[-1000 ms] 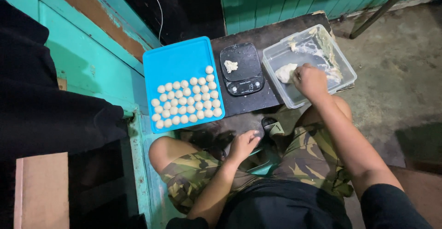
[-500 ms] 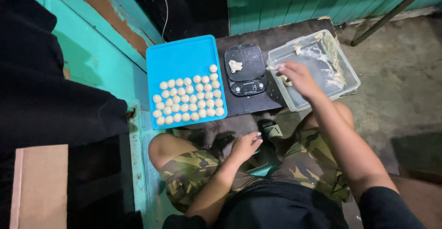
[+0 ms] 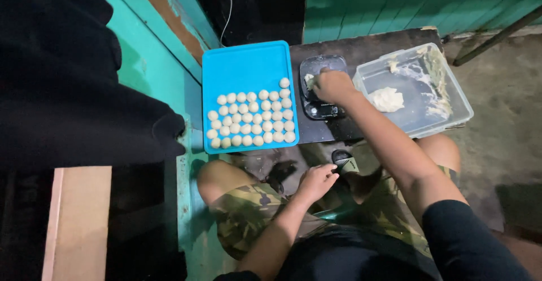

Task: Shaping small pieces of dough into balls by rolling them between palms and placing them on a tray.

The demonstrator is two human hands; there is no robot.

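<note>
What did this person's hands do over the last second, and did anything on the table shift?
The right hand left the lump of dough in the clear plastic tub and travelled leftward to the black kitchen scale, where it now presses on the small dough piece there. The left hand stayed resting between the knees. The blue tray with its rows of dough balls, the scale and the tub kept their places.

the person wears a black top with short sleeves and camouflage shorts in green, brown and tan. both forearms are bare, also the knees. the left hand (image 3: 317, 180) and right hand (image 3: 333, 86) wear no gloves.
</note>
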